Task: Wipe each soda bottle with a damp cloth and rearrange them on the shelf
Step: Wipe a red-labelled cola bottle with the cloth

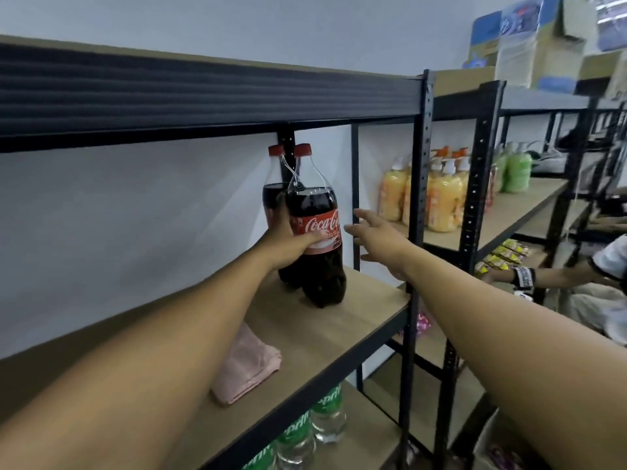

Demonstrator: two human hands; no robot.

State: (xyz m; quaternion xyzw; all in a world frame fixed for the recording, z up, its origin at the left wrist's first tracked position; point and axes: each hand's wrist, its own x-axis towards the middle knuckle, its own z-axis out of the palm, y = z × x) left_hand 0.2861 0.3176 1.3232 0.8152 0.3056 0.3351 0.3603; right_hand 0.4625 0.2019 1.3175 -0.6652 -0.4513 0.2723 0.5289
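Upright, the front cola bottle (314, 203) sits inside the left grip (288, 241).

Over on the neighbouring black metal rack with pale wooden boards (478, 164), a cluster of yellow-orange plastic pump bottles with white and orange pump heads (441, 198) stands upright. Just beyond that cluster, same board, there are green pump bottles (515, 171). High above the cluster, on the top board, sit cardboard boxes with blue print (543, 39), all blurred. One board below the cluster lie yellow snack packets (502, 256), and there's another person's forearm (559, 276) with a black-and-white wristband (524, 278), right at those packets. Behind the cluster is a plain white wall (237, 25).
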